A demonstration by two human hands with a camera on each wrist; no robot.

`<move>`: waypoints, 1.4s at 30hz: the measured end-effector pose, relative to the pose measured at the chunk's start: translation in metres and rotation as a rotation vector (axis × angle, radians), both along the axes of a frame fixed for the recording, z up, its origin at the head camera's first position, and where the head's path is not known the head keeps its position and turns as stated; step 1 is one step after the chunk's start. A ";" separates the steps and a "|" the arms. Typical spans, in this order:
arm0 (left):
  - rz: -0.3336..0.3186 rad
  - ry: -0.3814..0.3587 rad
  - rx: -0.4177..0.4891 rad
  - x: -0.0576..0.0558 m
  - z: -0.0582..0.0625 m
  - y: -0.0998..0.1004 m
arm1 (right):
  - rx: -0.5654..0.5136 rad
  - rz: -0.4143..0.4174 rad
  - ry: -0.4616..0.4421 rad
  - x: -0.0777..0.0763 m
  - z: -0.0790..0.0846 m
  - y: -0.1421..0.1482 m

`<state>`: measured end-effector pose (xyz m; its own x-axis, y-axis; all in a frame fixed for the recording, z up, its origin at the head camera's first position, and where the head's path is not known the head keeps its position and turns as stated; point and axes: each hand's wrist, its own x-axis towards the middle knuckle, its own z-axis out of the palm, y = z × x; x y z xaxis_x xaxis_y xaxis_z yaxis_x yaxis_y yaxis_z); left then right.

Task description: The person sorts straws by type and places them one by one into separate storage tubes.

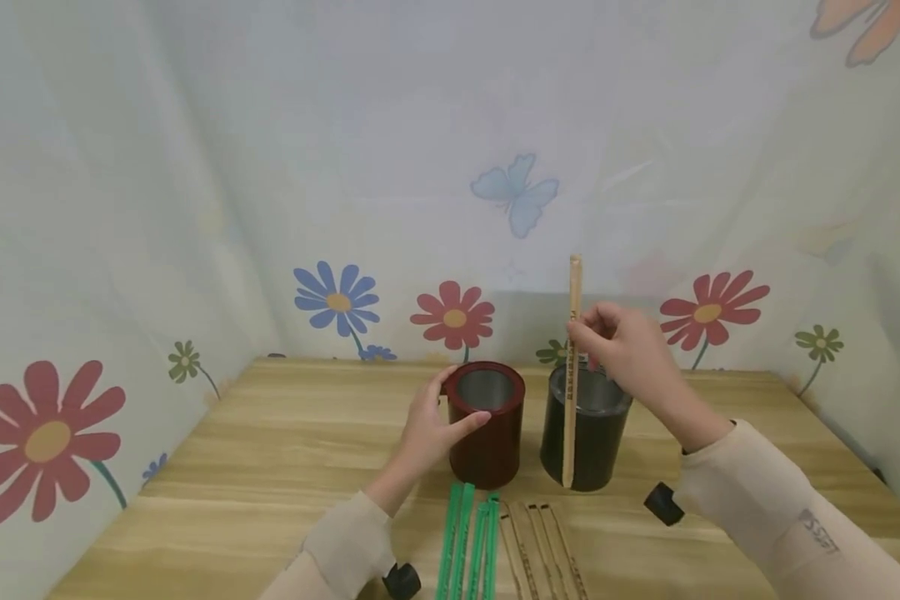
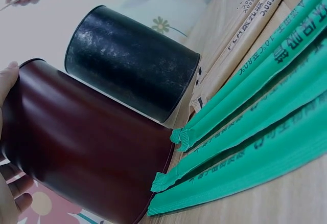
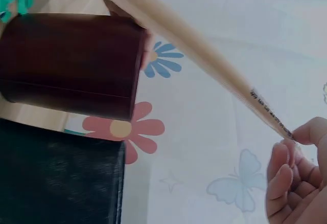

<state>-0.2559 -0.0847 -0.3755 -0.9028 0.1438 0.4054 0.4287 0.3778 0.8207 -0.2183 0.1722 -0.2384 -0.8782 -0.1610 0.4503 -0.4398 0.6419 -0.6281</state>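
Note:
My right hand (image 1: 633, 350) pinches a tan paper-wrapped straw (image 1: 572, 375) with printed lettering between thumb and fingers. The straw stands nearly upright in front of the black cylindrical holder (image 1: 588, 446), its lower end near the holder's base. In the right wrist view, the pinch lies on the printed part of the straw (image 3: 204, 55). A dark red cylindrical holder (image 1: 483, 450) stands to the left, and my left hand (image 1: 429, 425) grips its side, thumb near the rim. No contents show inside the red holder; the black one's inside is partly hidden.
Several green-wrapped straws (image 1: 457, 542) lie on the wooden table (image 1: 270, 467) before the red holder. Beside them, to the right, are several tan-wrapped straws (image 1: 543, 550). A pale curtain (image 1: 390, 167) with flowers and butterflies hangs behind the table.

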 end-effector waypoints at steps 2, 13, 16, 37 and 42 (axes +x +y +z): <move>0.000 0.001 0.006 0.001 0.000 0.000 | -0.034 -0.001 0.018 -0.006 0.005 -0.002; -0.007 0.010 0.022 0.002 -0.001 -0.003 | -0.253 -0.037 0.099 -0.036 0.023 -0.019; -0.007 0.014 0.022 0.002 -0.001 -0.002 | -0.283 -0.041 0.101 -0.045 0.020 -0.023; -0.030 0.004 0.028 0.004 -0.003 0.000 | -0.073 0.000 -0.088 -0.069 -0.046 -0.056; -0.034 0.005 0.040 0.004 -0.001 -0.001 | -0.019 -0.003 -0.096 -0.069 -0.049 -0.061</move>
<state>-0.2522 -0.0856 -0.3769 -0.8958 0.1578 0.4156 0.4445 0.3296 0.8330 -0.2877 0.1108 -0.2878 -0.9179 -0.1503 0.3673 -0.3750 0.6312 -0.6789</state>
